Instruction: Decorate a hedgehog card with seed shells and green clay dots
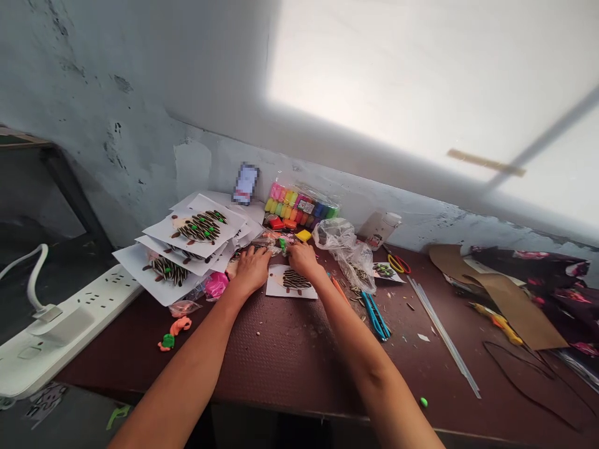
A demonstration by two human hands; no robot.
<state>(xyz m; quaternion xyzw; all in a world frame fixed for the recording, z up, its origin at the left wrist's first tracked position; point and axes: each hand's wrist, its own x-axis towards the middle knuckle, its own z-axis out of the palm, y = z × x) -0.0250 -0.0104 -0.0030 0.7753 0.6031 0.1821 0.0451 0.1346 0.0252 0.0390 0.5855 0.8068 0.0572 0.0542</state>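
A white card (277, 289) lies on the brown table before me, bearing a hedgehog shape with dark striped sticks. My left hand (253, 269) rests palm down by its left edge, fingers slightly apart, next to small plastic packets. Over the card's top edge is my right hand (302, 258), its fingers curled together; whatever they hold is hidden. Just beyond those fingertips sits a bit of green clay (282, 243). A yellow clay piece (303, 236) and a red clay pack (277, 222) lie farther back.
Finished-looking hedgehog cards (161, 226) are piled at left, near a power strip (100, 302). Behind stand a multicoloured clay pack (304, 206) and a phone (246, 184). At right lie a plastic bag (334, 236), a blue utility knife (375, 316), scissors (397, 263), glue sticks (444, 337) and a glue gun (498, 322).
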